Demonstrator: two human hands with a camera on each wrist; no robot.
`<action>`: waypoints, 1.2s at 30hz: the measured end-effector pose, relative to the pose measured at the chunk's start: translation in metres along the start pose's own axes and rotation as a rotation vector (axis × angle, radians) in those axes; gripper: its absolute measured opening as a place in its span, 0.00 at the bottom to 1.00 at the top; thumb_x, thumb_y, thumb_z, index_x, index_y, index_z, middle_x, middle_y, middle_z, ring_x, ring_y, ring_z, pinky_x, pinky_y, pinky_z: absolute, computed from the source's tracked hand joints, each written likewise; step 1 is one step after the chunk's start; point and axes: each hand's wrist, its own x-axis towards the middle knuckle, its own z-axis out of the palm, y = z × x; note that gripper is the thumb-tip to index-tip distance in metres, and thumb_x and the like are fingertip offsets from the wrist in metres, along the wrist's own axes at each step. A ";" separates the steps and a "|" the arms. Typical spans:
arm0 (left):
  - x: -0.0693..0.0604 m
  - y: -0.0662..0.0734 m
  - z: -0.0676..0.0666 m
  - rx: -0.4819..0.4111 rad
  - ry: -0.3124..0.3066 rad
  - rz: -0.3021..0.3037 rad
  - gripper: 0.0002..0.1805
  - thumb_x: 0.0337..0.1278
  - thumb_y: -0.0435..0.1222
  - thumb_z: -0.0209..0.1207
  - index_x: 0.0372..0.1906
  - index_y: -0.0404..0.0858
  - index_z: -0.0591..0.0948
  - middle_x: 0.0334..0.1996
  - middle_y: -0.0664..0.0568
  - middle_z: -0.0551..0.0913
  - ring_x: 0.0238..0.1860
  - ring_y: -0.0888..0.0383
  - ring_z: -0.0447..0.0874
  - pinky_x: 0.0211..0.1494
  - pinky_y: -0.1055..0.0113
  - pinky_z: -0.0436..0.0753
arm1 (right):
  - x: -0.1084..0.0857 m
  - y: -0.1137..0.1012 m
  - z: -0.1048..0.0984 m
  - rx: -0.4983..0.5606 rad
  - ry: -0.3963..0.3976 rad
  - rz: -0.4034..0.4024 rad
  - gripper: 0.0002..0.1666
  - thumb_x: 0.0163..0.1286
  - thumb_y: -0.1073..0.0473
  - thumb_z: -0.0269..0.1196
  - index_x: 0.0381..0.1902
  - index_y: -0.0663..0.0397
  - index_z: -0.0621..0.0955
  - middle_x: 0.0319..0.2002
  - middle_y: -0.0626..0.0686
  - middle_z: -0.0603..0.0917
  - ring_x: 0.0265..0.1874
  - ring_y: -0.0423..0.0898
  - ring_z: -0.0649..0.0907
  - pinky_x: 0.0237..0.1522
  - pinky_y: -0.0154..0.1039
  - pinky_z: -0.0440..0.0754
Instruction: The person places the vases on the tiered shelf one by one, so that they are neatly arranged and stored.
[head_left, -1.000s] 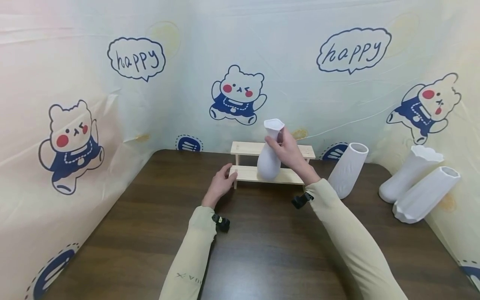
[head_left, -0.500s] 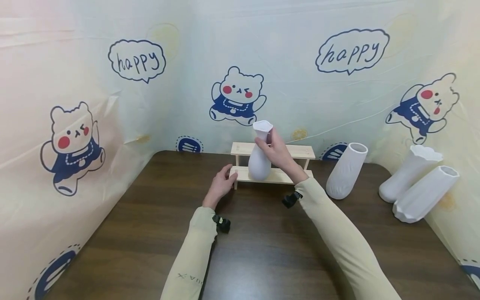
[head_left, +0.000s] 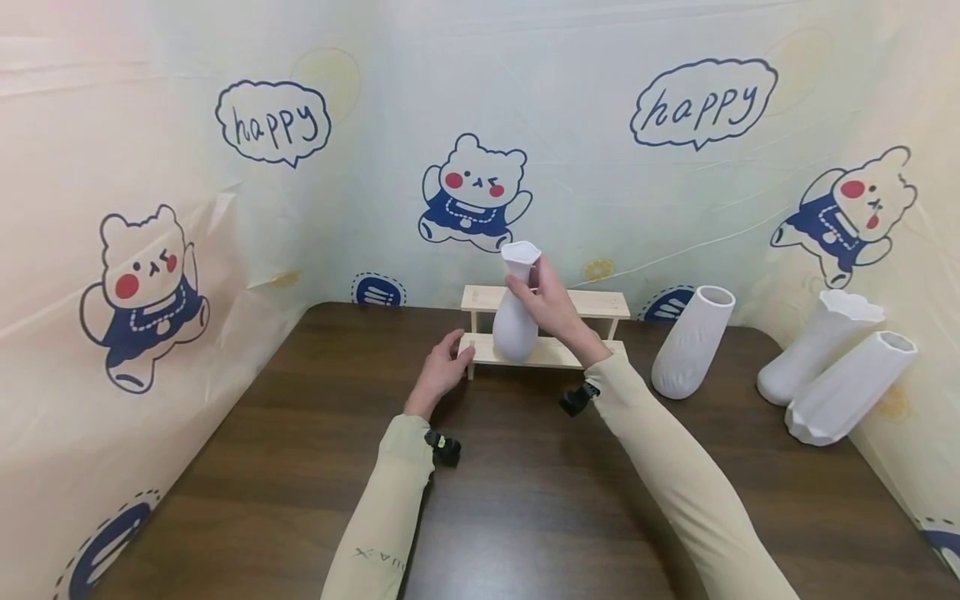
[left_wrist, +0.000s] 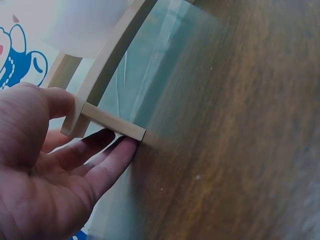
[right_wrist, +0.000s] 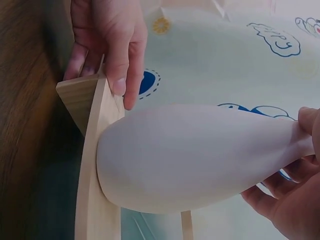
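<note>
Your right hand (head_left: 553, 307) had its fingers curled round the neck of the white vase (head_left: 514, 329), which stood on the lower board (head_left: 555, 353) of the wooden stand (head_left: 483, 297), while your left hand (head_left: 441, 368) gripped that stand's left end.

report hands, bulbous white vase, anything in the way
Right hand gripping bulbous white vase by neck. Base on pale wooden rack, lower tier. Left hand holding its left end. Three other white vases off right, seemingly not blocking.

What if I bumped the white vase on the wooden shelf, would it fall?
The vase might tip, being tall with a rounded bottom, though the right hand holds it. Its smooth sides could feel slippery.
</note>
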 end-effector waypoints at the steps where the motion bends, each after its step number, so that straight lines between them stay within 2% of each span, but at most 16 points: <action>1: 0.000 0.000 0.000 -0.001 -0.003 -0.003 0.34 0.70 0.51 0.53 0.75 0.48 0.60 0.68 0.41 0.71 0.63 0.46 0.75 0.66 0.47 0.76 | 0.000 0.000 0.000 -0.004 0.001 0.000 0.33 0.73 0.51 0.58 0.69 0.55 0.61 0.60 0.63 0.76 0.54 0.58 0.80 0.55 0.57 0.80; 5: -0.002 0.001 0.000 -0.010 -0.003 -0.004 0.34 0.70 0.50 0.53 0.75 0.48 0.60 0.68 0.41 0.71 0.62 0.46 0.76 0.65 0.47 0.77 | 0.000 -0.001 0.002 -0.017 -0.009 -0.004 0.33 0.73 0.50 0.58 0.70 0.54 0.61 0.62 0.62 0.75 0.54 0.58 0.80 0.56 0.58 0.80; 15: -0.002 0.003 -0.001 -0.005 0.002 0.000 0.34 0.70 0.51 0.53 0.75 0.48 0.60 0.67 0.41 0.71 0.62 0.46 0.76 0.64 0.48 0.78 | 0.000 -0.003 0.000 -0.036 -0.028 0.044 0.35 0.72 0.47 0.59 0.70 0.50 0.61 0.62 0.64 0.76 0.56 0.59 0.81 0.57 0.59 0.80; 22: -0.003 0.003 -0.001 -0.001 0.000 -0.009 0.34 0.70 0.51 0.53 0.75 0.48 0.60 0.68 0.41 0.71 0.64 0.45 0.75 0.65 0.47 0.77 | -0.011 -0.002 -0.005 -0.028 -0.032 0.061 0.35 0.71 0.45 0.59 0.70 0.48 0.61 0.62 0.62 0.77 0.58 0.58 0.81 0.60 0.61 0.78; 29: -0.002 0.001 0.001 0.014 0.012 0.008 0.33 0.70 0.51 0.53 0.75 0.48 0.61 0.67 0.41 0.72 0.64 0.46 0.75 0.65 0.47 0.76 | -0.023 0.001 -0.015 -0.030 0.014 0.038 0.33 0.72 0.50 0.60 0.70 0.52 0.63 0.62 0.64 0.77 0.61 0.57 0.79 0.63 0.57 0.77; 36: -0.004 0.000 0.000 0.004 0.014 0.002 0.33 0.70 0.51 0.53 0.75 0.48 0.60 0.67 0.41 0.72 0.63 0.45 0.76 0.65 0.47 0.77 | -0.038 -0.005 -0.027 -0.076 0.052 0.073 0.37 0.70 0.45 0.60 0.71 0.50 0.63 0.69 0.59 0.71 0.64 0.56 0.76 0.64 0.56 0.76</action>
